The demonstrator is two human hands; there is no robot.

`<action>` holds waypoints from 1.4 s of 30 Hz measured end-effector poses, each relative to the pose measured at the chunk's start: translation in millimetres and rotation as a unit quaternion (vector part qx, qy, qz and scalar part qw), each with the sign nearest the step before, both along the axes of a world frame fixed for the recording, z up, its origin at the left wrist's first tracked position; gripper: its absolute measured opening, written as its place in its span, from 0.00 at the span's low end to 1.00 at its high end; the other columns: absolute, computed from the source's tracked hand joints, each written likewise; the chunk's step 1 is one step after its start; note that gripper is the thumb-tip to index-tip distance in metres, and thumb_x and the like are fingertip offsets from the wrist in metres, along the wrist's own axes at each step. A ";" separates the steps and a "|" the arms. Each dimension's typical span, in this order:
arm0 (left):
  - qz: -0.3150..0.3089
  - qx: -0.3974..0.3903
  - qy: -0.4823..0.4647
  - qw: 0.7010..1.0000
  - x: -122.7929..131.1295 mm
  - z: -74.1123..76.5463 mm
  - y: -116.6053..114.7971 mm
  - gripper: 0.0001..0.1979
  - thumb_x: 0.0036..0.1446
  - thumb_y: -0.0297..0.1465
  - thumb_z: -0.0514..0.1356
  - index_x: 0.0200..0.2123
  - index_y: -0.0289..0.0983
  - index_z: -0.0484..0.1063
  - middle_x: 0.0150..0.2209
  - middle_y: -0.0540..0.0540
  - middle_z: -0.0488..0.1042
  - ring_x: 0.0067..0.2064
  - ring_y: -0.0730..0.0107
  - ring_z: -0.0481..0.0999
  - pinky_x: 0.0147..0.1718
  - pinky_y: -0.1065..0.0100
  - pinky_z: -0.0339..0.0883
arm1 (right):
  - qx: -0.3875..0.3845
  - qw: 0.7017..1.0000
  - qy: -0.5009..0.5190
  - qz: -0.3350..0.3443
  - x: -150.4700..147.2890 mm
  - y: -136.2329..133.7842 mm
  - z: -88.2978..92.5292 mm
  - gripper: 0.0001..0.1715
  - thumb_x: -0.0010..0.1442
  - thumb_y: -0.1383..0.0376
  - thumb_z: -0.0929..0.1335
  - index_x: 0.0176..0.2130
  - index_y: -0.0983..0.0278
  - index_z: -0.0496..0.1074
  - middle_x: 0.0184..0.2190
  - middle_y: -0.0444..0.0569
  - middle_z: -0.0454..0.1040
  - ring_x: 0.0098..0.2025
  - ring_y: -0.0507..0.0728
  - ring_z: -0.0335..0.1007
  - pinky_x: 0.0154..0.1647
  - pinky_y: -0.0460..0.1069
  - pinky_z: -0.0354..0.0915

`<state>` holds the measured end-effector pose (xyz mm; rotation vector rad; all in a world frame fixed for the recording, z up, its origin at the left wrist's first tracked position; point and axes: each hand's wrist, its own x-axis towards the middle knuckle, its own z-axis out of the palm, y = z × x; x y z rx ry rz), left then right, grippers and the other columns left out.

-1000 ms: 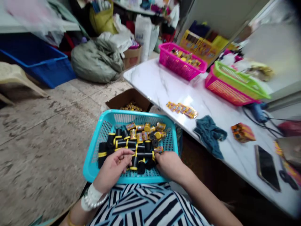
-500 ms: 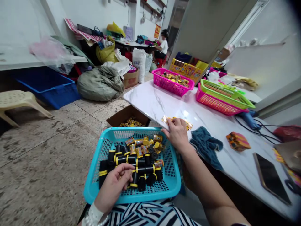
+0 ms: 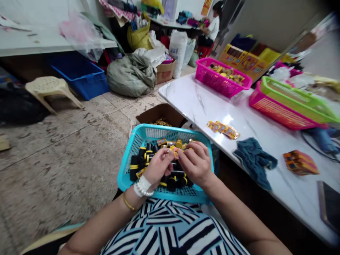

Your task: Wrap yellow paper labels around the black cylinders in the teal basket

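Observation:
Over a turquoise basket on my lap, my left hand and my right hand pinch a small yellow-orange printed label between them. Both hands have their fingers closed on it. Beneath them in the basket lie several black cylinders with yellow rims. Toward the basket's far side are small cylinders wrapped in yellow printed labels. More labels lie in an overlapping row on the marble-patterned table to the right. My hands hide part of the basket's contents.
On the white table are a pink basket of wrapped pieces, stacked green and pink baskets, a dark blue cloth, a label bundle and a phone. A cardboard box stands beyond my basket. Another person sits far back.
My right hand has left the labels on the table and come to my left hand above the basket, bringing a label. My left hand has risen to meet it. The view has shifted.

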<state>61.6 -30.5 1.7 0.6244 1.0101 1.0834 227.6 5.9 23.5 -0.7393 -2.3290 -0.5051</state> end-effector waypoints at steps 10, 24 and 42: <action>-0.035 0.042 0.124 0.991 -34.8 -19.0 -13.7 0.17 0.50 0.38 0.67 0.41 0.33 0.76 0.26 0.52 0.71 0.23 0.80 0.63 0.22 0.75 0.55 | -0.463 0.878 0.122 0.013 -8.8 -19.8 -7.0 0.23 0.59 0.55 0.71 0.52 0.62 0.73 0.41 0.52 0.77 0.43 0.59 0.73 0.46 0.55 0.70; -0.126 0.053 0.118 0.984 -33.3 -6.6 -15.1 0.23 0.49 0.38 0.68 0.46 0.33 0.71 0.26 0.54 0.70 0.25 0.77 0.68 0.27 0.72 0.61 | -0.674 0.707 0.205 -0.063 -14.6 -33.5 -16.9 0.18 0.57 0.55 0.71 0.24 0.64 0.70 0.19 0.40 0.67 0.23 0.48 0.57 0.24 0.44 0.56; -0.122 0.008 0.137 0.983 -40.3 -24.3 -12.5 0.29 0.46 0.50 0.67 0.43 0.33 0.73 0.27 0.50 0.72 0.24 0.77 0.63 0.23 0.73 0.55 | -0.177 0.887 0.134 -0.404 136.2 111.6 27.9 0.20 0.57 0.62 0.66 0.48 0.63 0.79 0.33 0.53 0.79 0.34 0.59 0.68 0.40 0.52 0.63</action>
